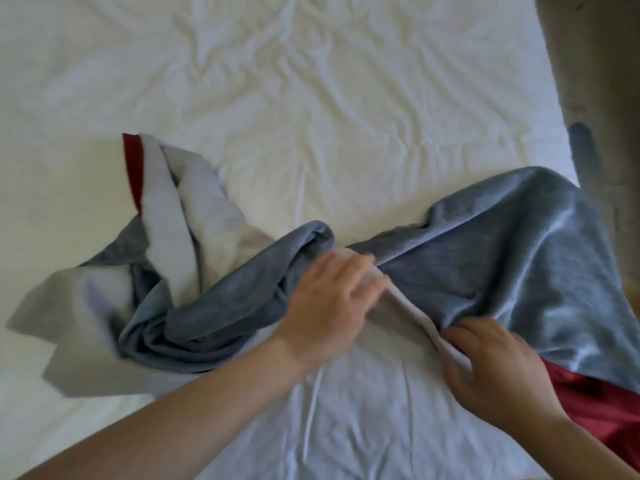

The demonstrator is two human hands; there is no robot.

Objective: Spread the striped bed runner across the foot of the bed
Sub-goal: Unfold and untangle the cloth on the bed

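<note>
Blurred fingers [364,271] of left hand [327,306]

Bed [311,81]: was covered with a white, much-creased sheet, which was spread beyond the fingers [360,271] and out to their left. Floor [606,81]: grey-brown and rough-textured, was seen past the bed's edge, up and to the right of the fingers. Light: soft and even; faint shadows were cast in the creases.

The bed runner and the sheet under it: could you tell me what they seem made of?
The bed runner looks like soft, drapey cloth, possibly velvet or satin: its blue-grey and red bands catch a sheen on the right. The sheet looks like matte white cotton, finely creased; fibre unconfirmed.
</note>
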